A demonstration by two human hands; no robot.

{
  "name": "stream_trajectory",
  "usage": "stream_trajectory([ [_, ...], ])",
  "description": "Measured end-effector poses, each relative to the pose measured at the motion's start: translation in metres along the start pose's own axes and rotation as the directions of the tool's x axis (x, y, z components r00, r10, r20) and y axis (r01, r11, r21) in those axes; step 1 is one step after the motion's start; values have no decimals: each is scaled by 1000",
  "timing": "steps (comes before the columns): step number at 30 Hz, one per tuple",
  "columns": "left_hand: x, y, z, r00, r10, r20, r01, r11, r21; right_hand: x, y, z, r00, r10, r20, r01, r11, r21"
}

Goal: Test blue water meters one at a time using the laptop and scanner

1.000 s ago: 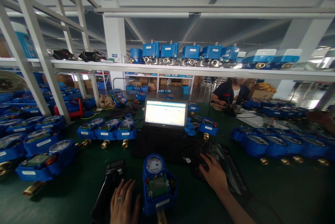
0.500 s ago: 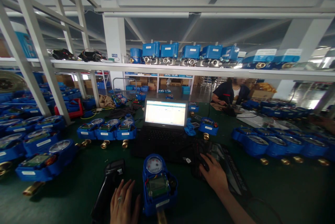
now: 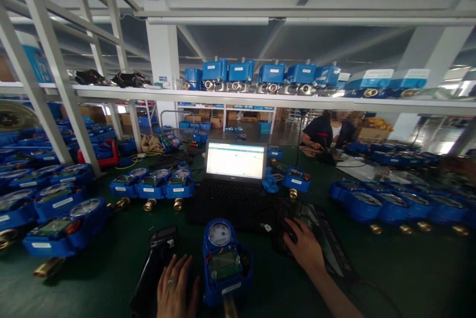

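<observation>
My right hand [image 3: 303, 243] rests over a black computer mouse [image 3: 290, 231] on a dark patterned mouse pad [image 3: 323, 238]. Flat on the green table, my left hand [image 3: 176, 286] has its fingers stretched out and holds nothing; a ring is on one finger. It lies between a black handheld barcode scanner [image 3: 154, 263] and a blue water meter [image 3: 227, 263]. That meter has a round dial, an exposed circuit board with a small display, and a brass pipe end toward me. Behind it stands an open laptop [image 3: 235, 162] with a lit screen showing a page too small to read.
Rows of blue meters stand at the left [image 3: 61, 204], behind the scanner [image 3: 152, 186] and at the right [image 3: 397, 204]. A single meter [image 3: 296, 179] sits right of the laptop. A white shelf [image 3: 238, 97] crosses above, bearing boxed meters. Another person [image 3: 327, 132] sits across the table.
Both my hands stay in place. At the far right edge, a blurred hand seen over the meters earlier is gone from view.
</observation>
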State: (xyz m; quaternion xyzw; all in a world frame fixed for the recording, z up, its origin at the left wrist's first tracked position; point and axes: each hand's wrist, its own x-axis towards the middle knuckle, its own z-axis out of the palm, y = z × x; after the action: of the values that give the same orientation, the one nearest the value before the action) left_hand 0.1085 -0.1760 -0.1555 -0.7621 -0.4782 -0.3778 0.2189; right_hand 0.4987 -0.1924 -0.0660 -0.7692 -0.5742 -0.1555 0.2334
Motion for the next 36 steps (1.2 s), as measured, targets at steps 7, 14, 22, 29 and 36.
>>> stream_trajectory([
  [7, 2, -1, 0, 1000, -3, 3, 3, 1000, 3, 0, -2, -2, 1000, 1, 6, -1, 1000, -12],
  [14, 1, 3, -1, 998, -45, 33, 45, 999, -13, 1, -1, -2, 1000, 8, 23, -7, 1000, -27],
  [22, 0, 0, -2, 1000, 19, 4, -19, 999, 33, 0, -3, -4, 1000, 5, 26, -4, 1000, -27],
  [29, 1, 1, -2, 1000, 15, 2, -15, 999, 29, 0, -2, -2, 1000, -3, 12, 3, 999, -32],
  [36, -3, -1, 3, 999, -15, 33, 15, 1000, -11, 1, 0, 0, 1000, 3, 16, -2, 999, -43],
])
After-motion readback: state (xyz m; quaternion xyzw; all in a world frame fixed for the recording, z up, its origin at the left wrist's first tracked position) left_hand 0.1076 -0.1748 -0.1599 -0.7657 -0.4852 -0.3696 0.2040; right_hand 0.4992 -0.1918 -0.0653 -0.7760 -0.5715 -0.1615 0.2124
